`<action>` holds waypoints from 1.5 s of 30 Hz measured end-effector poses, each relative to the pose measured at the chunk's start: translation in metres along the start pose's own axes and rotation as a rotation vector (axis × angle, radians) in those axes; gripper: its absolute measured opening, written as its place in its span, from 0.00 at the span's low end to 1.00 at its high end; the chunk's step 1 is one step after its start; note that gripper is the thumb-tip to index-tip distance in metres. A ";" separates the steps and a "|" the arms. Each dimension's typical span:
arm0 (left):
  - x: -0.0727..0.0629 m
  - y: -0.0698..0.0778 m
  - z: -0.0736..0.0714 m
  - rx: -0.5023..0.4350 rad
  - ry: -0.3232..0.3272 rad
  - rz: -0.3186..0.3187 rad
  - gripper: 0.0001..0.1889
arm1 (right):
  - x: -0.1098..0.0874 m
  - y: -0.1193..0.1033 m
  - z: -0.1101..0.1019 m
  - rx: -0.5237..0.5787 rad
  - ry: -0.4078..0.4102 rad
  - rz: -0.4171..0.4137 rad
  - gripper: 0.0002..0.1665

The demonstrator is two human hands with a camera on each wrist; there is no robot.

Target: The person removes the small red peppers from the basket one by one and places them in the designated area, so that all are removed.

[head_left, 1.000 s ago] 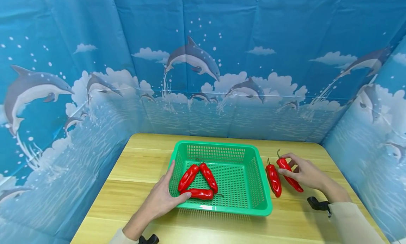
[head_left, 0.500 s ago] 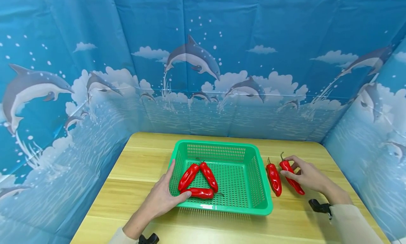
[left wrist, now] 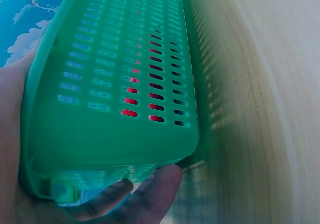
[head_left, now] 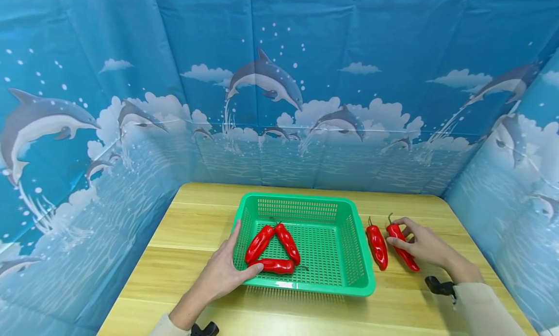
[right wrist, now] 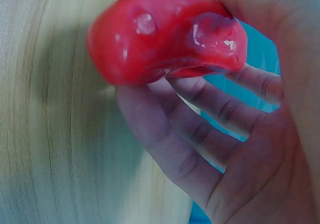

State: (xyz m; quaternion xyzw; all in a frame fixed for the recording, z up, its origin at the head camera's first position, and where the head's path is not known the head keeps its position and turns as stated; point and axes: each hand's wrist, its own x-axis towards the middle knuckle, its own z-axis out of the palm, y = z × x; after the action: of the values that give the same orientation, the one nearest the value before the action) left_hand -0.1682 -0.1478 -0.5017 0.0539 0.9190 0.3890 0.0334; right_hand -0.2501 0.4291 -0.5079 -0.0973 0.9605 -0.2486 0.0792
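Note:
My left hand point(head_left: 222, 268) grips the near left corner of a green plastic basket point(head_left: 369, 282), thumb over the rim. In the left wrist view its fingers point(left wrist: 165, 186) bend round the outside of the basket wall point(left wrist: 115, 139). Three red chili peppers, one of them the pepper lying crosswise point(head_left: 277, 266), form a triangle at the basket's left end. Right of the basket, my right hand point(head_left: 421, 241) pinches another red chili pepper point(head_left: 408, 262) between thumb and fingers, its green stem pointing away. The right wrist view shows this glossy pepper point(right wrist: 145, 39) from its end, fingers below it.
Between the basket and my right hand lies a second loose red chili pepper point(head_left: 377, 247) on the wooden table point(head_left: 174, 234). A blue dolphin-print curtain point(head_left: 305, 152) stands behind the table and along both sides.
My right hand and its pepper have shifted slightly right and nearer to me, widening the gap to the loose pepper. My left hand and the basket stay where they were.

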 end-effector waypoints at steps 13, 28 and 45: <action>0.001 0.000 0.001 0.002 0.010 0.012 0.69 | 0.001 0.003 0.003 0.054 -0.009 0.033 0.44; 0.001 0.000 0.002 -0.005 0.007 -0.002 0.69 | 0.000 0.002 0.007 0.209 -0.048 0.092 0.42; 0.001 -0.001 0.001 0.000 0.006 -0.001 0.69 | -0.002 0.004 0.005 0.231 -0.061 0.112 0.44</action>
State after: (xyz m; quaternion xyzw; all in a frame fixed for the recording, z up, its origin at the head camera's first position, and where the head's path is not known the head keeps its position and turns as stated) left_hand -0.1696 -0.1475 -0.5037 0.0522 0.9192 0.3890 0.0308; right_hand -0.2480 0.4305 -0.5145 -0.0414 0.9264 -0.3499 0.1328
